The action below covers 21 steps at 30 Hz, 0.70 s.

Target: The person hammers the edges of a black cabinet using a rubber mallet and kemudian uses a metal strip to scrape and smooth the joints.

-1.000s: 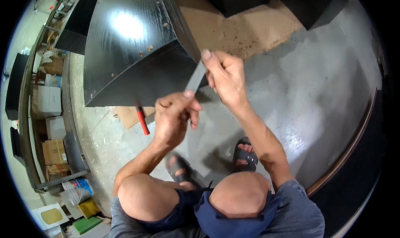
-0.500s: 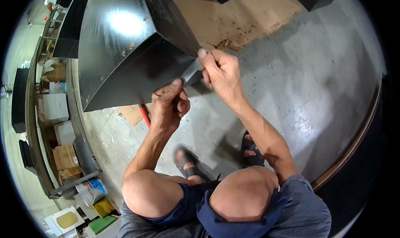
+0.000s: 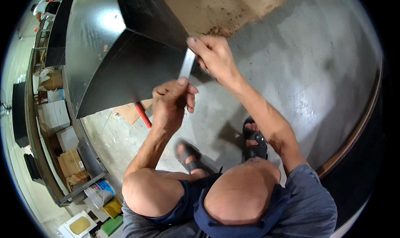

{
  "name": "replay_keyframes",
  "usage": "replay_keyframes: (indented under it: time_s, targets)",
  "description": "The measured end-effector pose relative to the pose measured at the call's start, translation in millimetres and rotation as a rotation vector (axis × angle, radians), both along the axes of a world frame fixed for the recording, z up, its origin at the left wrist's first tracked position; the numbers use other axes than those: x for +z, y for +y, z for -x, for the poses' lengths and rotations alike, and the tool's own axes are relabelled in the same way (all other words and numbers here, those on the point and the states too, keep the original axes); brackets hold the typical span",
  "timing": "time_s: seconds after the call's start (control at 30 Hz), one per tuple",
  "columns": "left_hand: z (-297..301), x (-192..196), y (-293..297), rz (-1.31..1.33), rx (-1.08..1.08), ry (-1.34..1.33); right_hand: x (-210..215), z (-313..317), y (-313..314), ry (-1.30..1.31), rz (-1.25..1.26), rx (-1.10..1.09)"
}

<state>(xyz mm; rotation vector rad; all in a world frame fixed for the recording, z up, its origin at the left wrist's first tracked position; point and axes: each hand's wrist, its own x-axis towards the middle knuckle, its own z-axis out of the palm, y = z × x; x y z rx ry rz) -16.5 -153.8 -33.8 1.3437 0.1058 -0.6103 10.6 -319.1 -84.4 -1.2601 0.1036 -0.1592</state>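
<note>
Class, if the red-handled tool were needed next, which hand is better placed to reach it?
Probably the left hand: it appears nearer the red-handled tool than the right hand, though both hold the flat silvery strip.

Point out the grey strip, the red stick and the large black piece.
Grey strip (image 3: 188,64): head view, middle of its flat face.
Red stick (image 3: 143,114): head view, middle of its length.
Large black piece (image 3: 129,73): head view, side nearest the person.

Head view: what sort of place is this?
Probably a workshop, perhaps for furniture: a large black boxy piece, a flat strip being handled, and a grey-framed rack holding cartons.
</note>
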Motion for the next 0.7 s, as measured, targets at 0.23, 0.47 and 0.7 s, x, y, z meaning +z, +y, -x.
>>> replay_keyframes:
  time_s: [0.23,0.47,0.7]
  targets:
    - [-6.2,26.9,-10.5,0.205,-0.05,-0.243,73.9,-33.3,-19.5,-0.261,0.259,0.124]
    - [-7.8,-30.4,-3.5,-0.148,0.008,0.053,-20.7,2.4,-0.7,0.065,0.088,-0.062]
    - [-27.6,-7.1,11.6,0.254,-0.082,-0.206,37.4,-8.6,1.6,-0.365,0.261,-0.245]
